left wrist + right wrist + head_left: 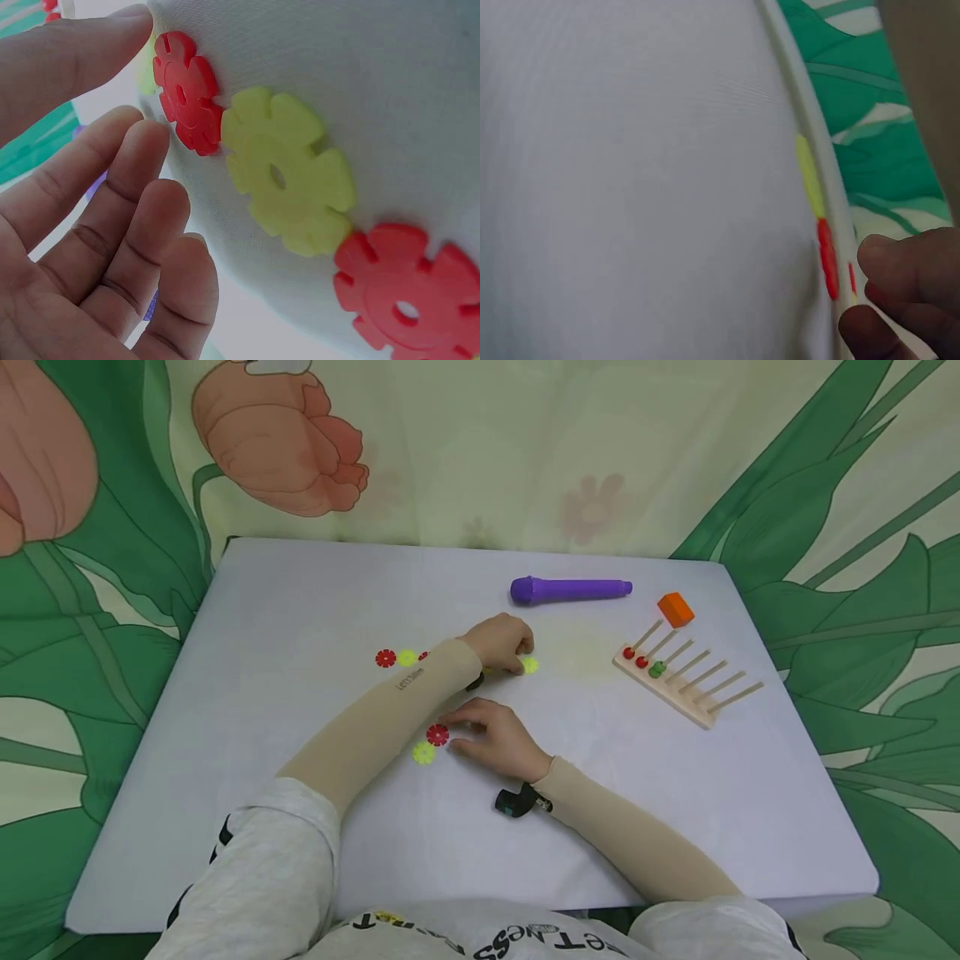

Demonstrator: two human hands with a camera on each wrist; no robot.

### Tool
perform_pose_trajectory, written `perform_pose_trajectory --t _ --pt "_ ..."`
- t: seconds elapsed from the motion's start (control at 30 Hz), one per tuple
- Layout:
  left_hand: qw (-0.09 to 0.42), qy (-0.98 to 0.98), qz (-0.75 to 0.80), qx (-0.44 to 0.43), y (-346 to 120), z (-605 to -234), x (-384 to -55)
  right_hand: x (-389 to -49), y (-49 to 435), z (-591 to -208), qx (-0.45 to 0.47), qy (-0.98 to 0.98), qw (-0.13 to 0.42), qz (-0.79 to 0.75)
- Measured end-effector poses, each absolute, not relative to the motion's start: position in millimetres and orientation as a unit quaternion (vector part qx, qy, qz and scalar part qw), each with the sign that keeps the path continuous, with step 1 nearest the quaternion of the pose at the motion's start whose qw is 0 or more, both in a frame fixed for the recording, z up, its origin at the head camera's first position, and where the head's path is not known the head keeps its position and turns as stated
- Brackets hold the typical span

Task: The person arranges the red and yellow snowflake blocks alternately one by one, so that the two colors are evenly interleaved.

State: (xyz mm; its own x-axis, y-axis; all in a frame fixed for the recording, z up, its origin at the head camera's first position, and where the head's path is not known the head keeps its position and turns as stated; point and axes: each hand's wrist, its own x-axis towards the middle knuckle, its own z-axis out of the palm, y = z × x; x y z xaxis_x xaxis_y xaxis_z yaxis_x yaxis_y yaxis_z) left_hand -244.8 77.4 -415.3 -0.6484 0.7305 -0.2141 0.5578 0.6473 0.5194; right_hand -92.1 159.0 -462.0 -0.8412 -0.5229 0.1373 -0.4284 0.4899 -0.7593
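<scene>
A row of flat, notched flower-shaped discs lies on the table, passing under my left forearm. My left hand (498, 643) is at its right end, by a yellow disc (530, 665). In the left wrist view, the thumb and bent fingers (161, 217) stand apart beside a red disc (187, 94); a larger yellow disc (289, 172) and another red disc (412, 292) follow. My right hand (498, 739) has thumb and fingers spread beside a nearer red disc (438, 735), which adjoins a yellow disc (423, 752). No grip on it shows.
A purple toy microphone (572, 591) lies towards the back. To the right are an orange block (676, 609) and a wooden peg board (667, 690) with upright sticks and small red and green beads. A patterned curtain (480, 452) hangs behind the table (285, 602).
</scene>
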Motion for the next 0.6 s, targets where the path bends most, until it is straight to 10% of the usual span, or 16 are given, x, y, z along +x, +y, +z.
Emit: perform_pose_trajectory --t 0.6 --pt "0.197 0.884 0.185 0.381 87.9 -415.3 -245.1 -92.6 136.5 -458.8 -0.275 0.909 0.026 -0.312"
